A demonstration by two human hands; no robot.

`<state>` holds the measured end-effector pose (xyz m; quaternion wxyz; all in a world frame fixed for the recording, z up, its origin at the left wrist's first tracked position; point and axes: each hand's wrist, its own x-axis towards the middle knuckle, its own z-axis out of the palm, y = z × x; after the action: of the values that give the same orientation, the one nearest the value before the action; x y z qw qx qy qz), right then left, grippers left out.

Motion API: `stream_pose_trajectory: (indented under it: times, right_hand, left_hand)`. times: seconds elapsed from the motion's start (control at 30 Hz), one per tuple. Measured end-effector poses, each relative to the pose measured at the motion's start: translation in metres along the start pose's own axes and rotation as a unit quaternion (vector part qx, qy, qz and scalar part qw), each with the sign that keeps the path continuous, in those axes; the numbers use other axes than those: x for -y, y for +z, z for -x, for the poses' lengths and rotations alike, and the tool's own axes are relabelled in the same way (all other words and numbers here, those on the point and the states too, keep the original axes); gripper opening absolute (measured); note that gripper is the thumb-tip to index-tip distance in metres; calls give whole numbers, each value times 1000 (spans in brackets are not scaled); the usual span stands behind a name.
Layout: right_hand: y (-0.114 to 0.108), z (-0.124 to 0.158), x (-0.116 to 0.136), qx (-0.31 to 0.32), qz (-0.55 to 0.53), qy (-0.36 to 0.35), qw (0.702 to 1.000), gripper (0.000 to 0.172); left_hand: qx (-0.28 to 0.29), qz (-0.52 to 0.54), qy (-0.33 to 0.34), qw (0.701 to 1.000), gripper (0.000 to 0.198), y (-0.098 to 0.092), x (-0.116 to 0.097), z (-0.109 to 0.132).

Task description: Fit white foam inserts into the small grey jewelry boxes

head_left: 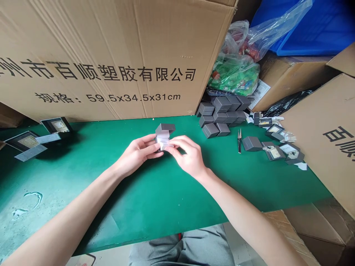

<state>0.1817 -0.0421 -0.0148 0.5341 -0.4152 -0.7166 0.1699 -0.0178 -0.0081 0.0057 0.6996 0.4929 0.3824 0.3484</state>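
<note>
A large corrugated carton [97, 48] printed with Chinese lettering is standing behind the green surface [83, 184]. At the far left, two open display boxes [29, 142] are lying with their lids folded flat, each showing a gold-toned card [59, 126] inside.

Moving right, the left hand [135, 151] is cradling a small grey box [165, 129] above the surface, its fingers curled around the base. The lid is standing open, apparently so the inside stays reachable. The right hand [185, 155] is coming in from the other side, its fingertips [170, 145] pinching a white insert [163, 139] at the box's mouth. The left hand's firm hold seems to be steadying the box against that pressure, though the fingers hide part of the insert.

Further right, closed grey boxes [219, 116] are lying in a loose heap, and a slim metal hand tool [239, 141] is resting beside another closed box [251, 143]. Past these, more open boxes [274, 152] are lying near white scraps [301, 166]. Plastic bags [234, 74] are bulging behind the heap, below a blue crate [313, 29], and a second carton [324, 140] is leaning in at the right edge.
</note>
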Motion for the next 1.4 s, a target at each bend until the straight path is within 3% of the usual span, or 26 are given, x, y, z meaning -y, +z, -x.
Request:
stream_pose_trajectory:
  times: [0.33, 0.6, 0.77, 1.03, 1.23, 1.4]
  right_hand:
    - [0, 0, 2, 8, 16, -16, 1000, 9]
    - [0, -1, 0, 27, 47, -39, 998, 12]
    - [1, 0, -2, 26, 68, -52, 996, 11]
    - [2, 0, -5, 8, 82, -85, 993, 10]
    - [1, -1, -6, 22, 82, -124, 989, 10]
    - [0, -2, -8, 25, 67, -108, 992, 13]
  left_hand:
    - [19, 7, -2, 1000, 53, -1, 0, 1]
    - [-13, 3, 0, 1000, 54, 2, 2, 0]
    - [10, -11, 5, 1000, 54, 0, 5, 1]
    - [41, -70, 61, 995, 74, 3, 2, -1]
    - [20, -72, 66, 995, 67, 2, 5, -2]
    - [29, -50, 54, 997, 65, 2, 5, -1]
